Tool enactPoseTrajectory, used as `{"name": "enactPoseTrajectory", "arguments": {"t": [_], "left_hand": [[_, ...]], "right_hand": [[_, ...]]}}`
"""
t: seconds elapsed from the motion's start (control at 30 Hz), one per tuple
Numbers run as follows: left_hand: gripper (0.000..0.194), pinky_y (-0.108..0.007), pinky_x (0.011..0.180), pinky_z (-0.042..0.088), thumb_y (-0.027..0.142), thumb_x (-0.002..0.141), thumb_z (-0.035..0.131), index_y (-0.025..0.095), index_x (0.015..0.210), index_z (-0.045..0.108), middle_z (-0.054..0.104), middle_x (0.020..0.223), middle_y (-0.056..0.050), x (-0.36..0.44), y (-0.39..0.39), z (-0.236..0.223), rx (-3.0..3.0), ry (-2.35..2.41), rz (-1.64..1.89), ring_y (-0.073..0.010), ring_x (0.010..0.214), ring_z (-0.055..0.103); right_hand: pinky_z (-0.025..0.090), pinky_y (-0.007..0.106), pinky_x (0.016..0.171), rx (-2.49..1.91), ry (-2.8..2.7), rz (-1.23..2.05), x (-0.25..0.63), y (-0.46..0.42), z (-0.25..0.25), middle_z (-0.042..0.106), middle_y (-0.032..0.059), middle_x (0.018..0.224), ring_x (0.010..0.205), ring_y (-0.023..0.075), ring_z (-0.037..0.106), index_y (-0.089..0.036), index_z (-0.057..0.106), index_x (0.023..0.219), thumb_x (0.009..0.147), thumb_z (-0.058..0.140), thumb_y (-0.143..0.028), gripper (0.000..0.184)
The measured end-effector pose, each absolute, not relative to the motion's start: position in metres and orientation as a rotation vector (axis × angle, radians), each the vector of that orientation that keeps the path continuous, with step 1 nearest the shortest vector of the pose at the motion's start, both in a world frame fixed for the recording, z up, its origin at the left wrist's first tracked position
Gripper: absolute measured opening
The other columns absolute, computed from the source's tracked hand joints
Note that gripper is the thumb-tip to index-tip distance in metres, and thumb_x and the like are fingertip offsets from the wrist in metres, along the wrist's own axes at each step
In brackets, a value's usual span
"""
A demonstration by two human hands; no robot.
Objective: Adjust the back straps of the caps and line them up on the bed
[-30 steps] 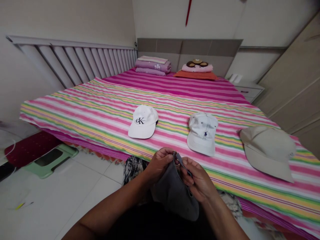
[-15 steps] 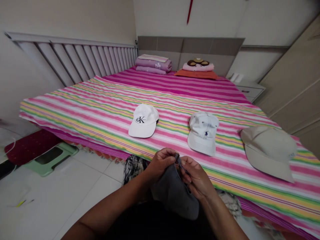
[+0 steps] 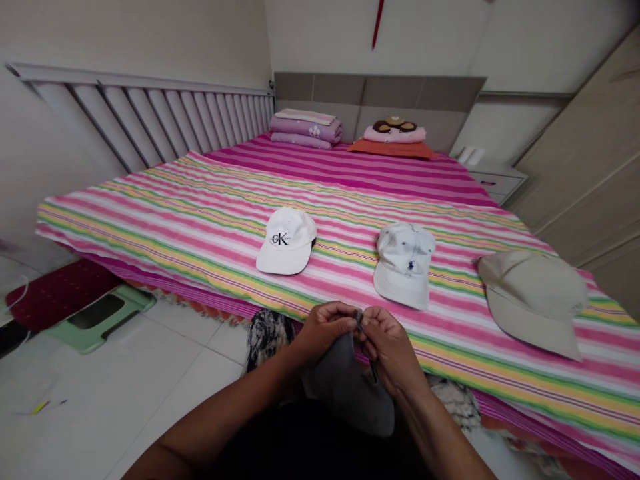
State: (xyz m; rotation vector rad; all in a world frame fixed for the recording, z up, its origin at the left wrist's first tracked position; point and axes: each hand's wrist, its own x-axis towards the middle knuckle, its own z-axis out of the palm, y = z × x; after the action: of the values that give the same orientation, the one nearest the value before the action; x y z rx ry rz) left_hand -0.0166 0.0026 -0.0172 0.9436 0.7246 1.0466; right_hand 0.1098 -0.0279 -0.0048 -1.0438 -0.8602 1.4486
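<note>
By the bed's edge (image 3: 200, 283), hands (image 3: 319, 335) (image 3: 395, 347), barely apart, pinch a grey cap (image 3: 347, 390).

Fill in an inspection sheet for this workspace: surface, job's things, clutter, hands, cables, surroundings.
Surface: pink, white, yellow and green striped cloth over a bed; on it, a white cap with black lettering, a pale cap with a small dark-blue logo and a large beige cap.
Job's things: dark grey fabric cap, held off the bed.
Clutter: pale green plastic stool and small yellow item on the floor.
Hands: left hand and right hand close together, pinching the grey cap's strap.
Cables: thin white loop at the left edge; cannot tell whether it's a cable.
Surroundings: white slatted rail, grey-brown headboard, white bedside cabinet.
</note>
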Motion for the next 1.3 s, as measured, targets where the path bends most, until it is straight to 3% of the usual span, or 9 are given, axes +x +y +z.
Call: {"name": "enactPoseTrajectory", "arguments": {"t": [0.13,0.27,0.37,0.5,0.7,0.9,1.07,1.3], "left_hand": [[0.022,-0.026,0.067,0.042,0.026,0.061,0.069,0.014,0.079,0.067,0.065,0.068,-0.002,-0.020,0.003,-0.016,1.032,0.708,0.994,-0.0132,0.064,0.057],[0.019,-0.026,0.071,0.041,0.027,0.066,0.065,0.012,0.077,0.067,0.065,0.070,-0.004,-0.023,0.004,-0.014,1.168,0.697,0.947,-0.0149,0.070,0.058],[0.022,-0.025,0.068,0.041,0.025,0.060,0.069,0.014,0.078,0.063,0.064,0.070,-0.002,-0.021,0.006,-0.014,1.089,0.720,0.976,-0.0131,0.067,0.058],[0.027,-0.020,0.056,0.038,0.024,0.051,0.075,0.013,0.066,0.056,0.058,0.061,0.002,-0.019,0.006,-0.014,0.944,0.758,0.990,-0.0076,0.055,0.052],[0.030,-0.019,0.044,0.027,0.038,0.062,0.067,0.012,0.061,0.053,0.048,0.048,0.004,-0.021,0.007,-0.019,0.955,0.778,0.878,-0.0040,0.041,0.038],[0.025,-0.019,0.046,0.028,0.034,0.063,0.065,0.014,0.062,0.051,0.048,0.050,0.005,-0.019,0.007,-0.021,0.975,0.805,0.932,-0.0044,0.043,0.038],[0.017,-0.022,0.058,0.037,0.027,0.068,0.062,0.014,0.067,0.051,0.061,0.078,-0.002,-0.020,0.009,-0.015,0.884,0.650,0.968,-0.0086,0.060,0.052],[0.014,-0.022,0.060,0.037,0.023,0.065,0.061,0.013,0.065,0.050,0.061,0.088,-0.005,-0.025,0.013,-0.013,0.904,0.670,0.922,-0.0096,0.063,0.052]], "right_hand": [[0.019,0.015,0.036,-0.965,-0.792,1.528,0.109,-0.029,-0.003,0.052,-0.0070,0.054,0.033,0.0018,0.026,-0.020,0.047,0.081,0.071,0.062,-0.031,0.021],[0.020,0.016,0.037,-1.015,-0.935,1.396,0.113,-0.027,-0.006,0.053,-0.0056,0.057,0.037,0.0026,0.030,-0.019,0.050,0.088,0.075,0.058,-0.032,0.020],[0.024,0.017,0.039,-1.092,-1.023,1.309,0.114,-0.027,-0.008,0.052,-0.0046,0.059,0.042,0.0047,0.035,-0.018,0.052,0.090,0.076,0.056,-0.037,0.024],[0.032,0.020,0.045,-1.184,-1.173,1.196,0.115,-0.029,-0.009,0.048,-0.0056,0.057,0.049,0.0085,0.043,-0.019,0.055,0.091,0.067,0.066,-0.035,0.030],[0.043,0.031,0.066,-1.338,-1.583,0.681,0.115,-0.033,-0.004,0.064,0.0038,0.077,0.071,0.0198,0.058,-0.022,0.062,0.083,0.070,0.062,-0.026,0.014],[0.042,0.032,0.062,-1.322,-1.776,0.389,0.116,-0.031,-0.003,0.064,0.0053,0.075,0.067,0.0203,0.056,-0.023,0.061,0.084,0.071,0.057,-0.022,0.014],[0.035,0.026,0.052,-1.392,-1.699,0.568,0.119,-0.029,-0.005,0.055,-0.0008,0.059,0.053,0.0142,0.047,-0.022,0.057,0.073,0.069,0.058,-0.021,0.005],[0.024,0.019,0.041,-1.179,-1.233,1.436,0.124,-0.021,0.002,0.041,-0.0080,0.050,0.041,0.0058,0.033,-0.019,0.048,0.063,0.062,0.066,-0.026,0.019]]}}
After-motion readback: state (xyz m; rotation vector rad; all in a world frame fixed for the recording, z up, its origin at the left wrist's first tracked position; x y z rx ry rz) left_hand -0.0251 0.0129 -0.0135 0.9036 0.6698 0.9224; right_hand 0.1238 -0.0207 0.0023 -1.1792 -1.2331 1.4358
